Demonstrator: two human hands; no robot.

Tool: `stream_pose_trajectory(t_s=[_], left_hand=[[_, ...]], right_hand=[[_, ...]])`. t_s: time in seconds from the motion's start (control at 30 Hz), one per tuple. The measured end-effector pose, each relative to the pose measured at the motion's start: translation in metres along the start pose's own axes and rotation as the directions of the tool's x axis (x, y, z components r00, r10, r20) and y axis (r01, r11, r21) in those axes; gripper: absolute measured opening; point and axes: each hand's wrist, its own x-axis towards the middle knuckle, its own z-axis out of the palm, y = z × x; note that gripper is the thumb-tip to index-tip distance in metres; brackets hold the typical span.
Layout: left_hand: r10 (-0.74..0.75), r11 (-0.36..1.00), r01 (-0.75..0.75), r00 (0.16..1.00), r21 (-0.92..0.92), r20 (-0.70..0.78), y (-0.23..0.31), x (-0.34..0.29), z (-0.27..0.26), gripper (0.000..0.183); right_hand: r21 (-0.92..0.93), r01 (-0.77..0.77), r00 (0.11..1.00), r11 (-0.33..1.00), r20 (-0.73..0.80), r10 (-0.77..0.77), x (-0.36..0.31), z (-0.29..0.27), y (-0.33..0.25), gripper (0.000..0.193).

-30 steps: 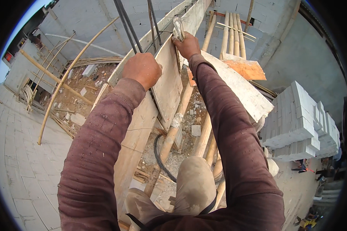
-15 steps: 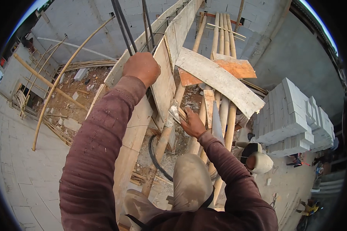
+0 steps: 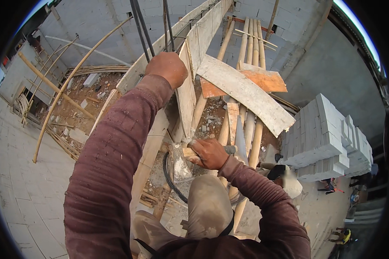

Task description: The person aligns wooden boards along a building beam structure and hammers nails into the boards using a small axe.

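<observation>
Left hand [image 3: 166, 70] is clenched over the upper left edge of a narrow panel [image 3: 186, 97], next to the dark vertical rods [image 3: 142, 32]; fingertips are hidden. Panel stands on end against the long boards [image 3: 205, 32], lower tip just above the tool. Right hand [image 3: 209, 154] has its fingers wrapped round the wooden handle of a hatchet-like tool [image 3: 182, 168], flat pale-crusted head pointing left, above the black coil [image 3: 170, 181] and near the knee [image 3: 209, 207]. Can't tell whether the head touches the panel tip. My read: step in hand is steadying the panel with the left, tool ready in the right. Next move calls for a firm left hold and a controlled tool path, clear of the knee, the saw [image 3: 241, 136] by the right forearm, and the person in the pale hat [image 3: 293, 186] lower right.
</observation>
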Motion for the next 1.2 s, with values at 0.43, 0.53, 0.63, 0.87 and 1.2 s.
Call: stream_pose_trajectory(t_s=[0.43, 0.53, 0.63, 0.87, 1.2], left_hand=[[-0.031, 0.999, 0.031, 0.999, -0.019, 0.031, -0.01, -0.001, 0.009, 0.031], [-0.069, 0.997, 0.069, 0.998, 0.017, 0.006, -0.011, 0.0, 0.009, 0.033], [-0.05, 0.999, 0.05, 0.998, 0.015, 0.042, -0.012, 0.004, 0.01, 0.032], [0.002, 0.984, -0.008, 0.999, 0.178, 0.033, -0.011, 0.004, 0.013, 0.029], [0.078, 0.963, -0.063, 0.996, 0.263, -0.046, -0.017, 0.002, 0.021, 0.037]], right_hand=[[-0.118, -0.317, 0.939, 0.941, 0.103, 0.329, 0.035, -0.008, 0.013, 0.052], [-0.053, -0.379, 0.921, 0.924, 0.072, 0.382, 0.031, 0.009, 0.025, 0.057], [0.044, -0.45, 0.893, 0.892, 0.026, 0.449, 0.001, 0.03, 0.032, 0.047], [0.475, -0.621, 0.473, 0.623, -0.407, 0.781, 0.011, 0.058, 0.105, 0.04], [0.713, -0.673, -0.031, -0.197, 0.239, 0.971, 0.057, 0.244, 0.135, 0.066]])
